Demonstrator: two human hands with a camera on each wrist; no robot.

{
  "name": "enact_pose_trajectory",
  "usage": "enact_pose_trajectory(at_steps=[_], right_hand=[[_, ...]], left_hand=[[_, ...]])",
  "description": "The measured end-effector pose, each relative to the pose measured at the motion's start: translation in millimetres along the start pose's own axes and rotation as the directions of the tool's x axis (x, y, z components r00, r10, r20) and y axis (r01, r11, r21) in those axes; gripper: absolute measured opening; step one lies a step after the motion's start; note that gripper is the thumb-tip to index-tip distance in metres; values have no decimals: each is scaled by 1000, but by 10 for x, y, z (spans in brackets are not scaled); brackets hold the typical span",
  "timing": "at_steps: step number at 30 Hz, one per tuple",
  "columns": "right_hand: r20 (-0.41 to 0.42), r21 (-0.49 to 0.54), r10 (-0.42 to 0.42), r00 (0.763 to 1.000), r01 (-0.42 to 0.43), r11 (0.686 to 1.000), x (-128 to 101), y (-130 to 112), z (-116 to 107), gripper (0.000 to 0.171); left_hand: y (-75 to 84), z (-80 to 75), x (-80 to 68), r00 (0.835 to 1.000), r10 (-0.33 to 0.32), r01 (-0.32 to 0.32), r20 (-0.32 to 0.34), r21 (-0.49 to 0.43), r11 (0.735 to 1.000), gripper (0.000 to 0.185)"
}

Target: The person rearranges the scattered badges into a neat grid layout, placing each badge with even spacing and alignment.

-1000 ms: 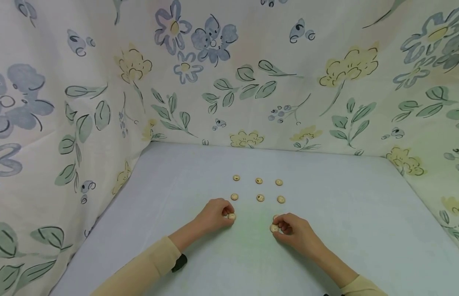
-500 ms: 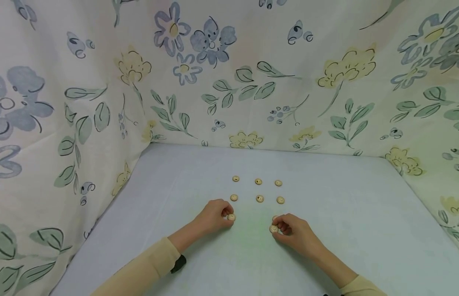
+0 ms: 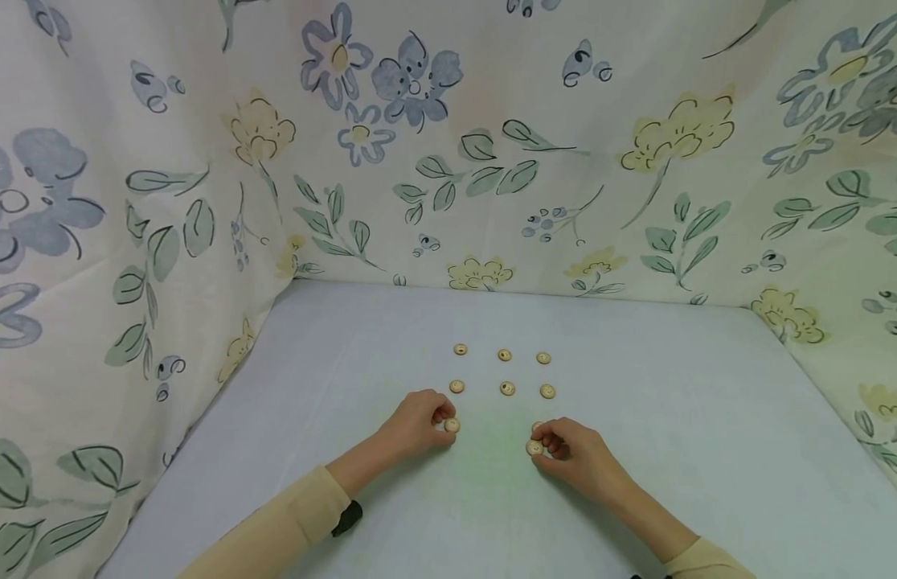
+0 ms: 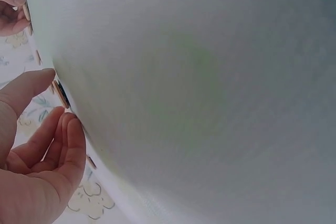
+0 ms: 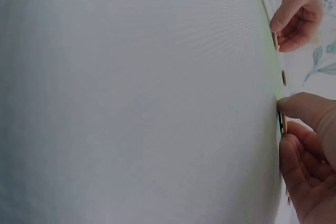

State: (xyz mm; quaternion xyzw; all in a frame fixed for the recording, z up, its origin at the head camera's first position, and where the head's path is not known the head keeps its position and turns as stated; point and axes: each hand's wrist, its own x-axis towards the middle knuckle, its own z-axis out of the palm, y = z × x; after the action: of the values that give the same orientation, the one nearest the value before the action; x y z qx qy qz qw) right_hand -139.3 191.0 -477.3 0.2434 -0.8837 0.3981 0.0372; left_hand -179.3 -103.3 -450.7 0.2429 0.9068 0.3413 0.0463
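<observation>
Between the thumb and fingers of my left hand (image 3: 418, 422) is a small round wooden disc (image 3: 452, 425) with dark marks on its face. The left wrist view shows that disc (image 4: 61, 94) edge-on, one side dark. My right hand (image 3: 577, 456) pinches a similar wooden disc (image 3: 534, 447) to the right, held by thumb and fingertips. Behind it, a further disc (image 3: 538, 426) is mostly covered by the right fingers. Both hands are low over the table; whether the held discs touch it I cannot tell.
Several more discs lie in two rows beyond the hands, among them a near-row disc (image 3: 507, 388) and a far-row disc (image 3: 505, 355). They rest on a pale table cover (image 3: 665, 386). Floral curtains (image 3: 492, 225) hang behind and at both sides.
</observation>
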Motion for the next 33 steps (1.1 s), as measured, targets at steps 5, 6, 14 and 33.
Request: enact_pose_trajectory(at_steps=[5,6,14,33], right_hand=[[14,10,33,999,-33,999,-7,-23,-6,24],[17,11,40,999,-40,999,-7,-28,-7,24],[26,10,72,997,-72,997,1,-56,-16,25],[54,-52,28,998,-25,998,45,-70,-44,24]], left_hand=[[-5,8,-9,1000,-20,20,-6,-2,1000,21],[-6,10,-13,1000,-21,21,-10,-2,1000,22],[32,-3,-83,999,-2,0,-46,-43,999,26],[157,24,-193,998,13,-25,-62,-188,982,29]])
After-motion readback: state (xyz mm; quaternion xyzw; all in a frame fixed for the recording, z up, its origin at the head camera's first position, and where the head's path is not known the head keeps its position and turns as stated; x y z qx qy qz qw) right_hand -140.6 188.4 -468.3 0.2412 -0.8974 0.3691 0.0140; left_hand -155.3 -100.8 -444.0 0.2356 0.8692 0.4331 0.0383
